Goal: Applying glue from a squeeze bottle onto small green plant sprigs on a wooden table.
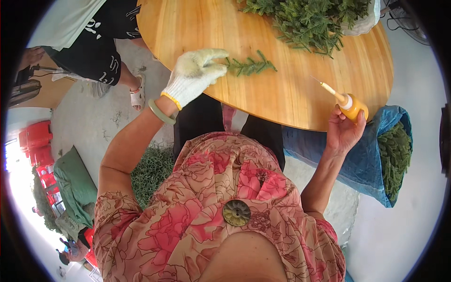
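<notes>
My left hand, in a white knitted glove, is over the near left edge of the round wooden table. Its fingers and thumb pinch the stem end of a small green fir-like sprig, which points right. The exact grip point is hidden by the glove. Bare, my right hand grips an orange squeeze bottle near the table's right front edge. The bottle has a white collar and a long pale nozzle with a thin needle tip, tilted up and left, apart from the sprig.
A heap of green sprigs lies at the table's far side, beside a white bag. A blue sack of greenery stands at the right. More greenery is on the floor at left. Another person's leg is beyond the table's left edge.
</notes>
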